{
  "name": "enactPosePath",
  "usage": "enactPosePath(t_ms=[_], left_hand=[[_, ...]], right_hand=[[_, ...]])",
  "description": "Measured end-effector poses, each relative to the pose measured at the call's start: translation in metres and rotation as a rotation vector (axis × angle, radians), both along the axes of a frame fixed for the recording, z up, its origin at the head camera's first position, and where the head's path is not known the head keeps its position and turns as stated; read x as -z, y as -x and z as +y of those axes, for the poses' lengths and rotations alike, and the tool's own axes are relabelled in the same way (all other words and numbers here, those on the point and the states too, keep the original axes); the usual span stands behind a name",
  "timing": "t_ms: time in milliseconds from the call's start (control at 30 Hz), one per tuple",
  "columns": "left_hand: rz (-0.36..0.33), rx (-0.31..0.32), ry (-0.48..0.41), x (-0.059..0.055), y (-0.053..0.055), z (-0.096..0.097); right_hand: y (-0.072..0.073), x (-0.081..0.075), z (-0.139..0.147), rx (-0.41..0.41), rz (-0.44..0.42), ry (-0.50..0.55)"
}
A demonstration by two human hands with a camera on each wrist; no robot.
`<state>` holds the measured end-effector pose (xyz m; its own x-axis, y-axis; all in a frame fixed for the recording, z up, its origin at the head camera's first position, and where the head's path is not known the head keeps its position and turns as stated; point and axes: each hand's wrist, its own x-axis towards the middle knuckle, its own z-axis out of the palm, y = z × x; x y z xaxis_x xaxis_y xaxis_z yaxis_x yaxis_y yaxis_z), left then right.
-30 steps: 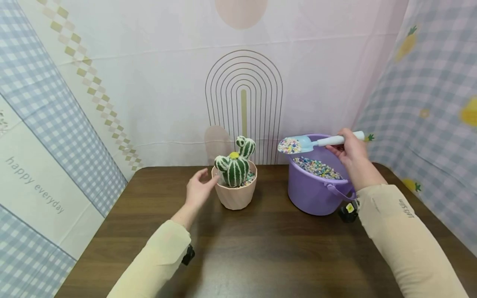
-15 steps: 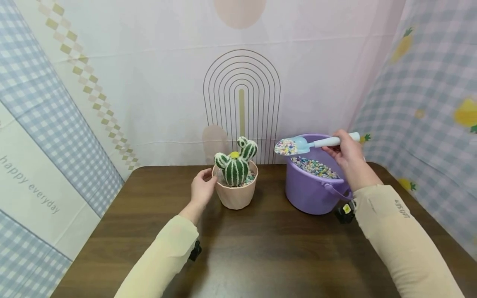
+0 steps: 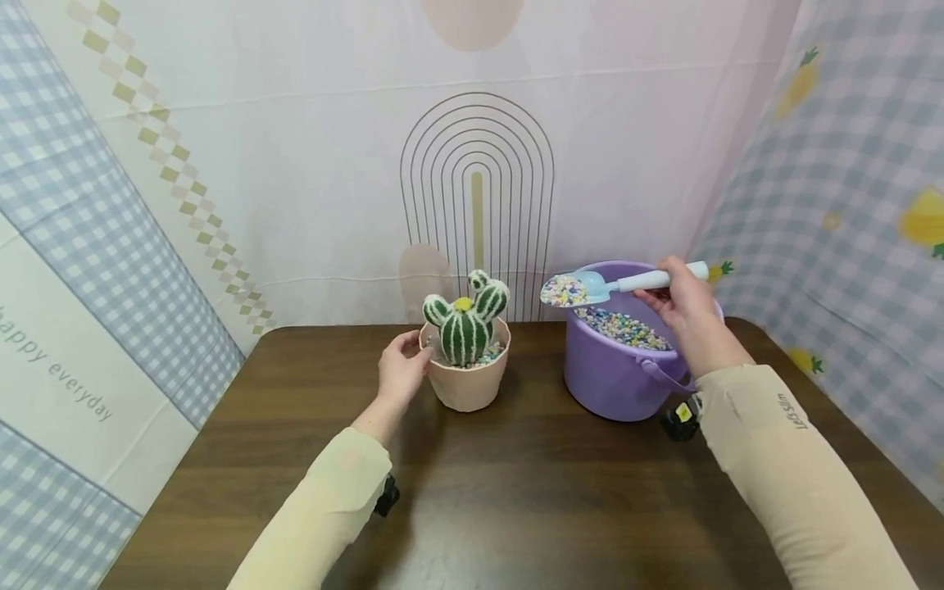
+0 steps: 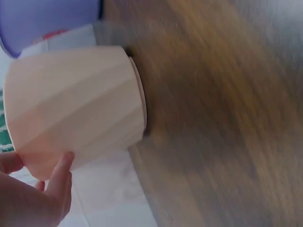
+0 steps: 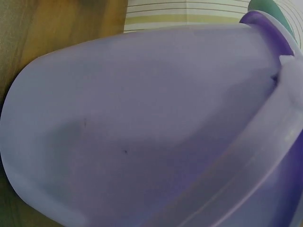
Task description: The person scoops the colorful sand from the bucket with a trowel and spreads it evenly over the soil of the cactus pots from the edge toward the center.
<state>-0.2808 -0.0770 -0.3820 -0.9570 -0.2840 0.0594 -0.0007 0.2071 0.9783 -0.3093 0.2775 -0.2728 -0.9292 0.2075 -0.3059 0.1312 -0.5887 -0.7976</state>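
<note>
A pale pink plant pot [image 3: 466, 392] stands on the table with a green and white knitted cactus [image 3: 466, 332] in it and small coloured pebbles around its base. At the pot's left rim my left hand [image 3: 398, 373] grips with thumb and fingers; the left wrist view shows fingertips [image 4: 66, 161] against the ribbed wall. My right hand [image 3: 689, 303] holds the white handle of a light blue hand trowel [image 3: 601, 285], its scoop heaped with pebbles [image 3: 564, 290]. The trowel lies level above the rim of a purple bucket [image 3: 615, 381], which holds more pebbles [image 3: 623, 328].
Brown wooden table [image 3: 501, 492] carries both containers. A printed cloth [image 3: 332, 205] hangs behind, and checked cloths flank both sides. The bucket's handle [image 5: 236, 165] droops at its front right, close to the right wrist.
My left hand has come in from just left of the pot and taken hold of its rim. The right hand keeps the loaded trowel almost still over the bucket.
</note>
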Motion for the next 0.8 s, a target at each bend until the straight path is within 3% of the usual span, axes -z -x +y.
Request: enactPosePath(t_ms=[133, 200, 367, 567, 800], left_hand=[[0.017, -0.084, 0.041, -0.001, 0.002, -0.004], [0.023, -0.095, 0.072, -0.001, -0.001, -0.002], [0.006, -0.029, 0.037, 0.000, 0.000, -0.002], [-0.072, 0.050, -0.072, -0.006, 0.009, -0.008], [-0.110, 0.063, -0.083, -0.005, 0.015, -0.009]], right_hand=[[0.001, 0.002, -0.005, -0.013, -0.016, 0.008], [0.001, 0.002, -0.007, -0.013, -0.020, 0.009], [0.004, 0.002, -0.014, -0.015, -0.011, 0.008], [0.007, 0.005, -0.027, -0.036, -0.001, -0.038], [0.011, 0.008, -0.046, -0.054, 0.004, -0.134]])
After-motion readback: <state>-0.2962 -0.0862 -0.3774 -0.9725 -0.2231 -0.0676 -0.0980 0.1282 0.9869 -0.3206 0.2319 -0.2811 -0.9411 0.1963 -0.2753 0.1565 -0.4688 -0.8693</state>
